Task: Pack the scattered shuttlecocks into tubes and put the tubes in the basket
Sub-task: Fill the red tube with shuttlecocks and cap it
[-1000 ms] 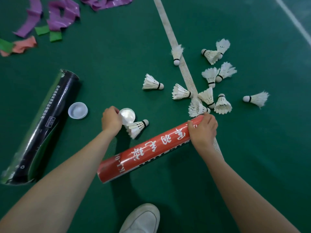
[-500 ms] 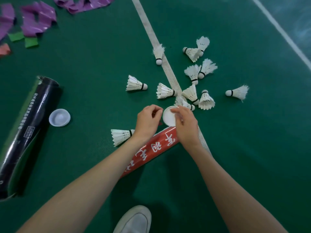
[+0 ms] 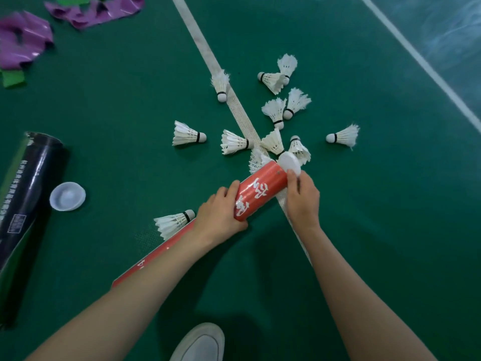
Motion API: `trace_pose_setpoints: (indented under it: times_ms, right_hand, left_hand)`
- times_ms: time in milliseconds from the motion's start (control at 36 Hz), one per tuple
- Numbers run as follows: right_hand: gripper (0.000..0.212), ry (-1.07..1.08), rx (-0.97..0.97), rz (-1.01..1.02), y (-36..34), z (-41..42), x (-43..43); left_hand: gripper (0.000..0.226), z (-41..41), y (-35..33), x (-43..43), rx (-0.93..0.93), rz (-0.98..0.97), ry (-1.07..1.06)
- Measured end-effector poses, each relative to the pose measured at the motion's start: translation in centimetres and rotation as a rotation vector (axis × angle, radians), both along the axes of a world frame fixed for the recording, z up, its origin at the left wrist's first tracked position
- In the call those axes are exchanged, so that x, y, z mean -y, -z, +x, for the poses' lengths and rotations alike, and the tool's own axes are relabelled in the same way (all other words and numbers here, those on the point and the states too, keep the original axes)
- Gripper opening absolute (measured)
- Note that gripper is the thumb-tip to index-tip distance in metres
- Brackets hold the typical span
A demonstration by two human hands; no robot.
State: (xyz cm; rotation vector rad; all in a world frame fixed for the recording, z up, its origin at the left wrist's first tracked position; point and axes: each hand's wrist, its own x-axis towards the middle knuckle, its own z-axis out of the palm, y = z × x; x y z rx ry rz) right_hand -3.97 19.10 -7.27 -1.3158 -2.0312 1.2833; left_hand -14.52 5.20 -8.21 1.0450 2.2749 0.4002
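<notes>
- Red tube (image 3: 260, 191), frame centre, is gripped by the left hand (image 3: 221, 214).
- Right hand (image 3: 303, 201) pinches white cap (image 3: 289, 162) against the tube's upper end.
- Capping appears underway: hold cap square, press evenly.

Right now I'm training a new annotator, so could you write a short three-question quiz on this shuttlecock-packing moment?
1. True or false: the left hand grips the red tube.
2. What does the right hand pinch at the tube's far end? A) a white cap B) a shuttlecock C) a purple strip
3. Fill in: a loose cap lies on the floor beside the ____ tube.
Key: 1 true; 2 A; 3 black, the black tube.
</notes>
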Motion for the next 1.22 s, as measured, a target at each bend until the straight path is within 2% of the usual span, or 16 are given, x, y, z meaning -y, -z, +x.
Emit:
trace_pose_setpoints:
  times_ms: [83, 139, 306, 417, 556, 806, 917, 1028, 1222]
  right_hand:
    - [0.022, 0.061, -0.095, -0.018, -1.8, -0.6, -1.1]
    - [0.028, 0.050, -0.138, -0.059, -3.3, -1.0, -1.9]
    - [0.025, -0.159, -0.254, -0.114, -7.5, -1.1, -3.6]
    - [0.024, -0.271, -0.266, -0.065, -9.5, -0.3, -3.3]
    - [0.028, -0.287, -0.245, 0.034, -10.5, 0.3, -2.5]
    - [0.029, -0.130, -0.262, 0.254, -9.5, -0.2, -0.4]
    - [0.018, -0.078, -0.247, 0.327, -9.5, -0.1, -0.5]
    - [0.024, 0.005, -0.246, 0.364, -9.4, -0.3, -0.2]
    - [0.019, 0.018, -0.251, 0.174, -8.2, -0.4, -0.4]
  left_hand:
    - [0.093, -0.7, -1.9, 0.0, 0.021, 0.110, -0.039]
    - [0.092, -1.4, -3.1, -0.4, 0.054, 0.172, -0.062]
    - [0.091, -2.4, -5.1, -1.5, 0.096, 0.308, -0.088]
    - [0.091, -2.1, -5.3, -1.5, 0.109, 0.369, -0.064]
    - [0.091, -1.5, -5.8, -1.1, 0.135, 0.431, -0.061]
    - [0.091, -0.9, -6.2, -1.1, 0.137, 0.510, -0.088]
    - [0.092, -0.2, -5.9, -1.2, 0.116, 0.509, -0.096]
    - [0.092, 0.3, -5.8, -1.1, 0.071, 0.518, -0.103]
    - [0.096, 0.8, -5.1, -1.7, 0.131, 0.456, -0.087]
